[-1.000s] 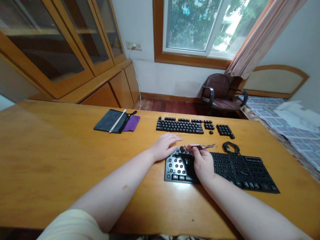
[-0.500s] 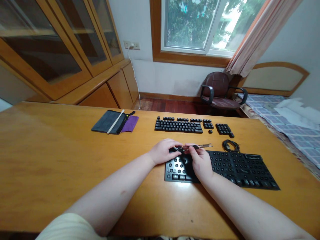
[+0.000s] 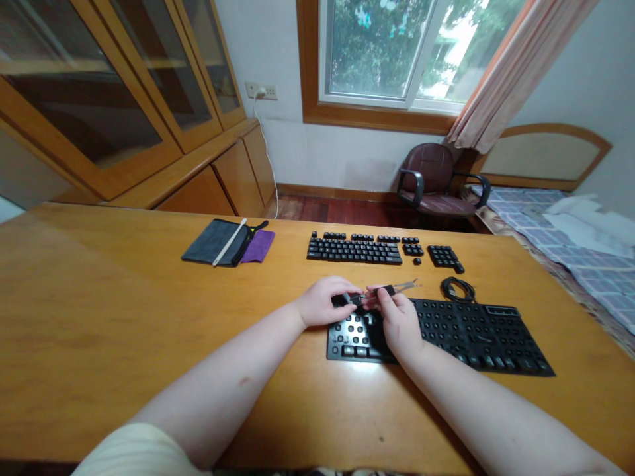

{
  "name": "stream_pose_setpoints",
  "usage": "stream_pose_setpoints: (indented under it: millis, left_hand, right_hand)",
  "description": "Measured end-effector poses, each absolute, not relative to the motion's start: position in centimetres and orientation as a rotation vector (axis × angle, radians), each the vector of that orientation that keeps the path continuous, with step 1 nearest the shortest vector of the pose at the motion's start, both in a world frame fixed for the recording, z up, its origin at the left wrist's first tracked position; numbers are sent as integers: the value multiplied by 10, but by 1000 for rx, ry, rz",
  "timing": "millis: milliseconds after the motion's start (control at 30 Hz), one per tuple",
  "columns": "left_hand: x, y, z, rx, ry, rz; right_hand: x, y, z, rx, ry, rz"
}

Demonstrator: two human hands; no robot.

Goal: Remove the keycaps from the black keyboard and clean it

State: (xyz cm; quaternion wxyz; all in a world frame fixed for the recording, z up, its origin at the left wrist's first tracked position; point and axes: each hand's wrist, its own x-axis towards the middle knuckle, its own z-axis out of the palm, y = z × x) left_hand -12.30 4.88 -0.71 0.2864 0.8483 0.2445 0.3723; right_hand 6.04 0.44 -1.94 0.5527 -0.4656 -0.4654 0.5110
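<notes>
A black keyboard base (image 3: 461,334) lies on the wooden table, with most of its keycaps off and bare switches showing. Over its left part, my right hand (image 3: 401,324) grips a keycap puller (image 3: 385,291) with a black handle and thin wire ends, one end pointing right. My left hand (image 3: 327,301) pinches a small black keycap (image 3: 354,299) at the puller's left end; the fingers partly hide it. Farther back, loose black keycaps (image 3: 354,251) lie in rows laid out like a keyboard.
A coiled black cable (image 3: 457,289) lies behind the keyboard base. To the left are a grey zip pouch (image 3: 208,241) with a pale stick (image 3: 229,242) across it and a purple cloth (image 3: 258,246). Beyond the table (image 3: 124,317) stand a chair (image 3: 431,178) and a bed (image 3: 570,225).
The keycap puller has turned slightly in my right hand, its free end now angled more upward. My left fingers have shifted a little around the keycap. The other things stay put.
</notes>
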Motion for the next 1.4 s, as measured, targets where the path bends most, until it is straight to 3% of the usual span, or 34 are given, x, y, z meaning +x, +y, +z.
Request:
stream_pose_setpoints:
  millis: [433,633,1033,1400]
  left_hand:
    - [-125,57,-16,1900,652,845]
    - [-125,59,-18,1840,622,795]
    - [-125,51,-14,1858,678,898]
    - [-131,48,-2,2509,663,1037]
  right_hand:
    - [60,1,-15,-1185,-1320,1061]
    - [58,-2,-10,-1140,-1444,851]
    - [53,0,-9,-1173,-1066,1218]
    - [53,5,-13,-1150,-920,1308]
